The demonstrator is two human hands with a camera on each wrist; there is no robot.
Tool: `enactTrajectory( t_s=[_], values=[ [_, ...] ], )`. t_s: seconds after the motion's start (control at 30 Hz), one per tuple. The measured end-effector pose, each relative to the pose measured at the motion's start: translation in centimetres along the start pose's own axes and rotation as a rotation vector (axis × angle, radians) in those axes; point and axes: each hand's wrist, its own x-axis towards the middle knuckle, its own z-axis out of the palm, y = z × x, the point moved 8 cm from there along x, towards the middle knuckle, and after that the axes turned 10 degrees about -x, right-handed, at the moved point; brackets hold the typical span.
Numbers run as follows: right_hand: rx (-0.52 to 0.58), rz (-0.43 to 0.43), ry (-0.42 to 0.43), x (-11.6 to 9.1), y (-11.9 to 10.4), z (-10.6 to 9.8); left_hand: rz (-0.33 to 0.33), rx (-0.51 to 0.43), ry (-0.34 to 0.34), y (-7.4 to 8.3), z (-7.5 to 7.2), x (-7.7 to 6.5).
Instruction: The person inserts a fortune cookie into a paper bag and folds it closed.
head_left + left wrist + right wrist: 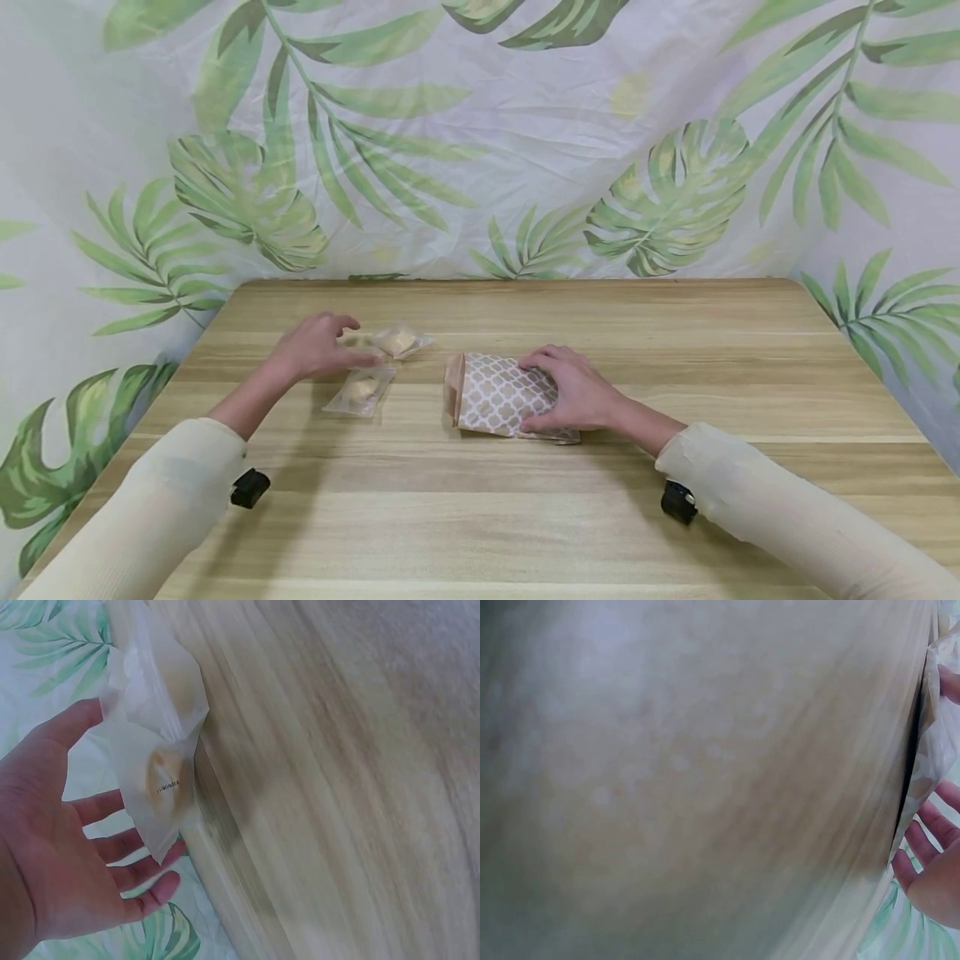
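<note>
Bench (480, 517): far edge at twelve o'clock, broad surface towards three and six.
Patterned bag (487, 400): mid-bench, brown end at nine.
Right hand (573, 390): grasping the bag.
Left hand (313, 346): ungripped, beside the packets.
Clear packets (362, 389): bag's nine and ten o'clock; print visible only from left wrist.

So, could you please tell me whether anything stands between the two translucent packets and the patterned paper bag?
Nothing visible does: only bare wood-grain tabletop lies between the translucent packets and the patterned paper bag.
</note>
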Motion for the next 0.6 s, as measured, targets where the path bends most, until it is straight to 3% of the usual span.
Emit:
enactTrajectory(
  t_s=[0.2, 0.4, 0.6],
  values=[
    [0.001, 0.003, -0.002, 0.03, -0.04, -0.04, -0.062, 0.089, -0.027, -0.77, 0.05, -0.39],
    [0.0, 0.004, -0.007, 0.02, -0.08, -0.03, -0.095, 0.034, -0.088, -1.05, 0.31, -0.48],
    [0.008, 0.001, -0.007, -0.01, -0.04, -0.04, -0.079, -0.013, -0.115, -0.8, 0.31, -0.38]
  ],
)
